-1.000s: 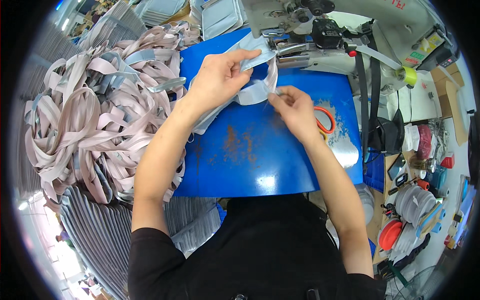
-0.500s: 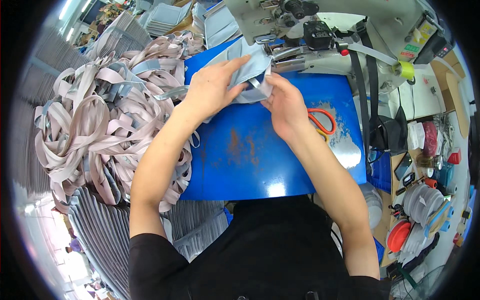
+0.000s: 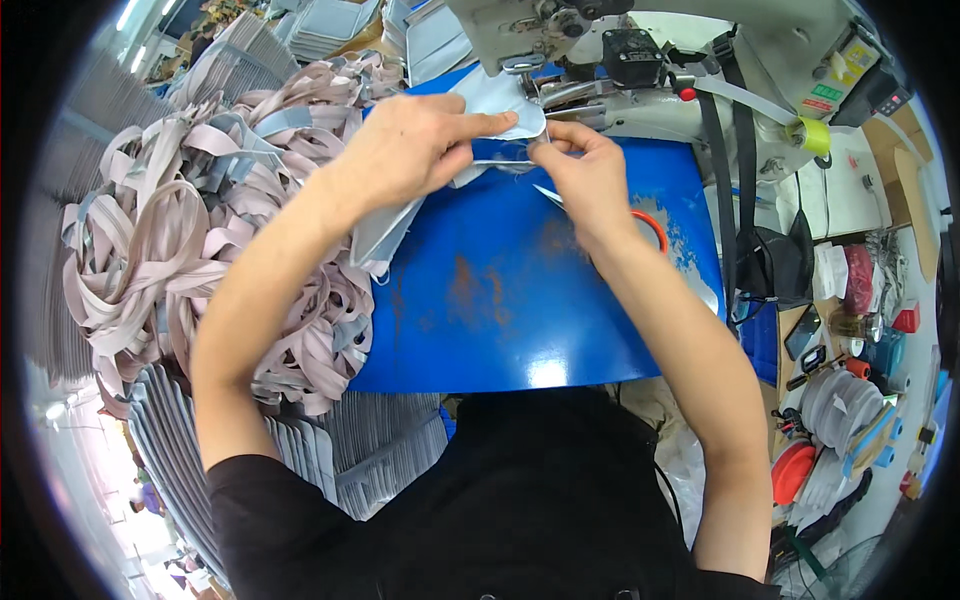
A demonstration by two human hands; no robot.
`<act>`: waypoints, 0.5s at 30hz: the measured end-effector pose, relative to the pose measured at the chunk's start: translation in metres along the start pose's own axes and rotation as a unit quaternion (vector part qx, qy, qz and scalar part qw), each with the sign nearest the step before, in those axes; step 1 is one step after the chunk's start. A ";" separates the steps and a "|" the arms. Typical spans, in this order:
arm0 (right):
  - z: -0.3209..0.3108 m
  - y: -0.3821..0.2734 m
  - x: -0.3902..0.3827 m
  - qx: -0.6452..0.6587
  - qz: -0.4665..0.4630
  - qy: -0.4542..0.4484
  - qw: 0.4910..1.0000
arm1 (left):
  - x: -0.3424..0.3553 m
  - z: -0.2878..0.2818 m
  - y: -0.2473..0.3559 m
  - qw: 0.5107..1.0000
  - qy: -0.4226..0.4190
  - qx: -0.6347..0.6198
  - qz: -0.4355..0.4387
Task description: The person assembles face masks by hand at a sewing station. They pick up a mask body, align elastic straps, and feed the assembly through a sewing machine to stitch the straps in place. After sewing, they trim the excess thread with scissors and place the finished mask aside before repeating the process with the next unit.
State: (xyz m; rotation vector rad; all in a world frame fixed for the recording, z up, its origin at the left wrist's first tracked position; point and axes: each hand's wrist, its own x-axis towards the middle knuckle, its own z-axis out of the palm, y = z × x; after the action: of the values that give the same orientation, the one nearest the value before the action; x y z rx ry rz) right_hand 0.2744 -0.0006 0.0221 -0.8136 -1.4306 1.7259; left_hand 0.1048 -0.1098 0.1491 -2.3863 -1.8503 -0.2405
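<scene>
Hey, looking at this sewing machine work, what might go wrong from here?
The pointed blade of the scissors shows beside the right hand and might nick skin. That hand and the left hand are close to the sewing machine, so either could perhaps get caught if it runs. The light blue fabric might slip or crease.

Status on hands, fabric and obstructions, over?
Left hand on fabric. Right hand pinching at its corner. Fabric at sewing machine. Scissors partly hidden behind right hand.

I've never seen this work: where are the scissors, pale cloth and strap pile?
Scissors [image 3: 657,228]: head view, on the red handle.
Pale cloth [image 3: 493,95]: head view, on its upper part.
Strap pile [image 3: 200,275]: head view, near its middle.
</scene>
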 end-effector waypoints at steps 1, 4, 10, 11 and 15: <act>-0.007 -0.007 -0.001 0.011 0.026 -0.031 0.999 | 0.003 -0.002 -0.004 1.000 -0.012 0.012 0.020; -0.013 -0.025 -0.009 0.028 0.103 -0.057 0.993 | 0.011 -0.005 -0.003 0.997 -0.034 0.037 0.062; -0.009 -0.027 -0.005 0.079 0.168 -0.050 0.981 | 0.020 -0.012 0.004 0.992 -0.060 0.088 0.069; -0.008 -0.024 0.000 0.086 0.176 -0.051 0.979 | 0.026 -0.013 0.004 0.991 -0.077 0.095 0.061; 0.000 -0.026 0.004 0.115 0.182 -0.023 0.976 | 0.035 -0.010 0.006 0.985 -0.103 0.132 0.044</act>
State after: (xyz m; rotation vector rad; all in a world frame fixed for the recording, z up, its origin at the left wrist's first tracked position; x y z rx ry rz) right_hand 0.2757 0.0056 0.0479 -0.9543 -1.1297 2.1527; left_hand 0.1180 -0.0801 0.1656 -2.3719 -1.7221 0.2547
